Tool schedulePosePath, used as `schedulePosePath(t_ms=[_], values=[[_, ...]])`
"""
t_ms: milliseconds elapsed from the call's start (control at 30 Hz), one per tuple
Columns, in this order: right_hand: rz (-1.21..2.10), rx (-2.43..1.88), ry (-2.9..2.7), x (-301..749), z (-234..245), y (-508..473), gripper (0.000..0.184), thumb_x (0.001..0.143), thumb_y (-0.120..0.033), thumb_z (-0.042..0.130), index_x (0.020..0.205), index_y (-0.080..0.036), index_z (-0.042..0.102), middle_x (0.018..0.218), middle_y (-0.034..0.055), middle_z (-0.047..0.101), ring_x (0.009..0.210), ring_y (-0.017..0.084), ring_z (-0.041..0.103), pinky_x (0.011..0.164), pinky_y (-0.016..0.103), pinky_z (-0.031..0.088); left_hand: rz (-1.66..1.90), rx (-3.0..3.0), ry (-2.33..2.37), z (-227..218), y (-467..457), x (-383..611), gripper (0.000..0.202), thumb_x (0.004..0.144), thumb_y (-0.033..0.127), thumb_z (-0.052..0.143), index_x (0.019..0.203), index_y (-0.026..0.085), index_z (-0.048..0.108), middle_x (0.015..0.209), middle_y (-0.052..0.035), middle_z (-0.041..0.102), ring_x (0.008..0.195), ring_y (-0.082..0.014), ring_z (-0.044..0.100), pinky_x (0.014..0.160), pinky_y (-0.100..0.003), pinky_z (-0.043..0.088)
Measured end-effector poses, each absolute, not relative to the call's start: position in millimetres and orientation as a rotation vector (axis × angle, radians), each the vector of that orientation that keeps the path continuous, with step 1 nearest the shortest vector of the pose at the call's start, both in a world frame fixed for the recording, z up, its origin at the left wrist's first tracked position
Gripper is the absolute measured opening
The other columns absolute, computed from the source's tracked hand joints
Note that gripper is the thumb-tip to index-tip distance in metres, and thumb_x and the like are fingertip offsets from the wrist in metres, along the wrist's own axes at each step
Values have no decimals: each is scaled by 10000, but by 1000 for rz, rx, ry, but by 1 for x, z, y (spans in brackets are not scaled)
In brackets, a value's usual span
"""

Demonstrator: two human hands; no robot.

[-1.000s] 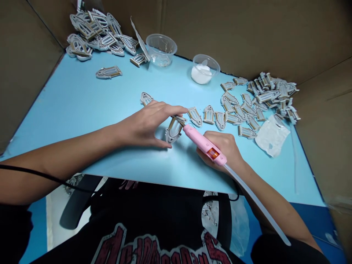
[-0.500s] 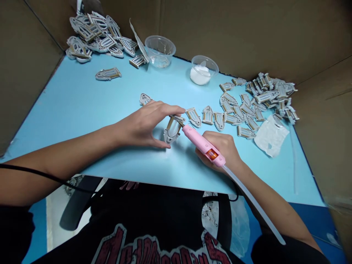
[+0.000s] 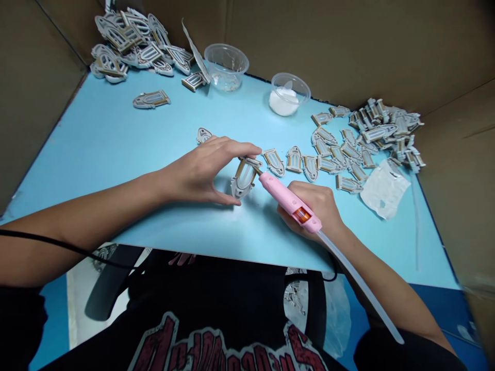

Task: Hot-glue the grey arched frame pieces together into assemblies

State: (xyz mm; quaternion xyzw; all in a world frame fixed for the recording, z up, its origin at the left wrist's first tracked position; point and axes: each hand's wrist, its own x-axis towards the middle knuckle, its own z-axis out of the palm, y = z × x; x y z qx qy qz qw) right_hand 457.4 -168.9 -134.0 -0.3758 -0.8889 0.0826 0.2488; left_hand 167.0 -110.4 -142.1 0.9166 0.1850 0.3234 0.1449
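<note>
My left hand [image 3: 209, 172] grips a small white and gold arched window-shaped piece [image 3: 244, 179] between thumb and forefinger, tilted just above the blue table [image 3: 162, 226]. In my right hand [image 3: 315, 206] is a pink hot glue gun [image 3: 290, 201], with a long clear glue stick [image 3: 361, 288] poking out of its back end. The gun's nozzle meets the upper right edge of the piece. Partly covered by my left hand, another arched piece [image 3: 203, 135] lies behind it. Several similar pieces [image 3: 294, 159] lie just right of the nozzle.
Piles of arched pieces stand at the back left [image 3: 131, 44] and right [image 3: 386, 126]. Two clear plastic cups, one nearly bare [image 3: 226, 67] and one with white material [image 3: 284, 100], stand at the back. Crumpled white paper [image 3: 385, 189] lies right. Cardboard walls [image 3: 348, 46] enclose the table.
The view has shifted slightly. My left hand still holds the arched piece, and the glue gun's nozzle stays at its upper right edge, with hardly any movement.
</note>
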Motion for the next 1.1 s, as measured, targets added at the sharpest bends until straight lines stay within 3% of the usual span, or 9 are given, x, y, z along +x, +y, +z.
schedulePosePath(t_ms=[867, 1100], values=[[264, -1042, -2400, 456, -134, -170, 244, 816, -160, 546, 642, -231, 391, 588, -36, 464, 491, 102, 401, 501, 247, 297, 960, 2660, 519, -142, -111, 167, 815, 822, 359, 862, 1508, 237, 440, 1398, -135, 663, 1258, -264, 661, 1056, -412, 499], [258, -1070, -2410, 456, -133, -170, 237, 804, -146, 547, 637, -230, 401, 589, -22, 497, 512, 112, 452, 505, 249, 314, 923, 2639, 612, -142, -110, 166, 810, 798, 413, 876, 1483, 230, 484, 1334, -128, 691, 1223, -272, 672, 1052, -437, 505]])
